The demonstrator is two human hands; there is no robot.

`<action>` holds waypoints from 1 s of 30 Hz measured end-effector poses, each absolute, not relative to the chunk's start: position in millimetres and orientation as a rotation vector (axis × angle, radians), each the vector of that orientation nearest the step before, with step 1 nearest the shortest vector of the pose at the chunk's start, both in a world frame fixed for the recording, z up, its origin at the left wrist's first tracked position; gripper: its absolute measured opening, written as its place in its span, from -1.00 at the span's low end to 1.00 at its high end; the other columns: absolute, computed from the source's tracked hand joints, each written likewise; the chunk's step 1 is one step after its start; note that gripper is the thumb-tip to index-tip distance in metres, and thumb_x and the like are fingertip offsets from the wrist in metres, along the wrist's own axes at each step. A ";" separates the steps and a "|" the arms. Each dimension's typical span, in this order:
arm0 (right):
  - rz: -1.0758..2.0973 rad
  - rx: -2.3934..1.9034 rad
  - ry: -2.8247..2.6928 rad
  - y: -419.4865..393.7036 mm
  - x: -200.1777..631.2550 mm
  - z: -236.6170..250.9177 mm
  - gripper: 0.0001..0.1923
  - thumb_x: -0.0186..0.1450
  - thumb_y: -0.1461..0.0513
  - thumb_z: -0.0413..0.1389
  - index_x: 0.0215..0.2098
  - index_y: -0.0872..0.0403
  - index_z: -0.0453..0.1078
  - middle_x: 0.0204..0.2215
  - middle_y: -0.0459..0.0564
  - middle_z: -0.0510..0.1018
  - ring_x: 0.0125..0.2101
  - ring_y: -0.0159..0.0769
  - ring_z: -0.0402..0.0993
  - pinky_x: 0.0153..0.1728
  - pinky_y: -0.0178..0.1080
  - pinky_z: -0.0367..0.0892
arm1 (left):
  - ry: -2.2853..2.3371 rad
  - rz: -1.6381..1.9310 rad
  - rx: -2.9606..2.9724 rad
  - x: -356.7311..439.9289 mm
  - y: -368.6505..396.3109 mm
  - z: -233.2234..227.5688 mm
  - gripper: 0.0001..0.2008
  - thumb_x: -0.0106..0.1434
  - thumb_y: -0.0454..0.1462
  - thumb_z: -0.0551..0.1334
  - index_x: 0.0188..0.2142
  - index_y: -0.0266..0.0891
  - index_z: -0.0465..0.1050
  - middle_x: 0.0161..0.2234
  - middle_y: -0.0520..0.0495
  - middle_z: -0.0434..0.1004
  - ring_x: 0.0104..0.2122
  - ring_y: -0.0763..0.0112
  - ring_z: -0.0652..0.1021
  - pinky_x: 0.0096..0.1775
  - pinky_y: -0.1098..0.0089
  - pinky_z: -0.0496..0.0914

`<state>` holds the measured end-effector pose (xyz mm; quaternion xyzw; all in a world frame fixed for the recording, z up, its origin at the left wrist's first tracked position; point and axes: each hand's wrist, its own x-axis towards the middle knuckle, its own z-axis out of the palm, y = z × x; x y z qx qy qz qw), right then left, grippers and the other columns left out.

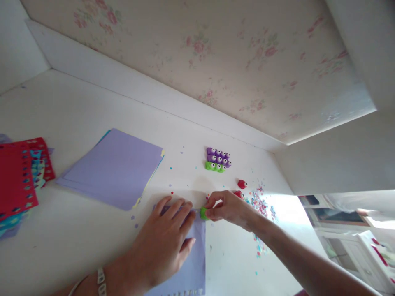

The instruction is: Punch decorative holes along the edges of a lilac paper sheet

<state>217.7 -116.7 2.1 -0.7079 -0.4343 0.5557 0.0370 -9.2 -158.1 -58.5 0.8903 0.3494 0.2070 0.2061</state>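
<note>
My left hand (pixel 168 236) lies with its fingers stretched over a purple paper sheet (pixel 197 255), pressing it flat on the white table. Small holes line the sheet's near edge. At the sheet's top right corner, my right hand (pixel 224 207) pinches a small green paper punch (pixel 203 213) between thumb and fingers. The punch touches the paper's edge; the fingers hide part of it. Just beyond the right hand are a red punch (pixel 242 183) with an eye and a second red punch (pixel 238 194), partly covered by the hand.
Purple and green punches with eyes (pixel 217 159) stand in rows near the wall. A stack of purple sheets (pixel 114 168) lies left of centre. Red sheets with punched holes (pixel 18 176) are piled at far left. Colourful confetti (pixel 259 202) is scattered on the right.
</note>
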 end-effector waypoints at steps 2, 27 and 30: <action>1.709 -2.183 -1.322 -115.4 216.3 3.0 -0.78 -0.02 0.22 0.39 -0.46 0.10 0.46 -0.58 -0.10 0.54 -0.51 -0.37 0.47 -0.38 -0.28 0.40 | 0.972 0.589 2.478 -9.8 -157.7 -58.4 -0.60 0.41 -0.05 0.12 0.14 -0.17 0.37 0.16 -0.13 0.42 0.16 0.07 0.35 0.23 -0.06 0.00; 1.136 -2.067 -2.023 -161.7 242.9 29.6 -0.75 0.31 0.11 0.17 -0.06 -0.06 0.55 -0.11 -0.02 0.63 -0.25 -0.27 0.58 -0.21 -0.23 0.47 | 0.956 0.528 2.525 -12.3 -155.3 -49.2 -0.63 0.38 -0.09 0.16 0.13 -0.11 0.38 0.15 -0.08 0.43 0.17 0.10 0.35 0.23 -0.04 0.07; 0.930 -2.008 -2.080 -178.5 235.5 22.3 -0.78 0.34 0.12 0.15 -0.09 -0.05 0.55 -0.09 -0.02 0.61 -0.27 -0.27 0.57 -0.22 -0.21 0.48 | 0.960 0.527 2.531 -11.5 -154.3 -47.9 -0.64 0.38 -0.10 0.17 0.12 -0.10 0.39 0.16 -0.07 0.43 0.18 0.11 0.35 0.23 -0.02 0.07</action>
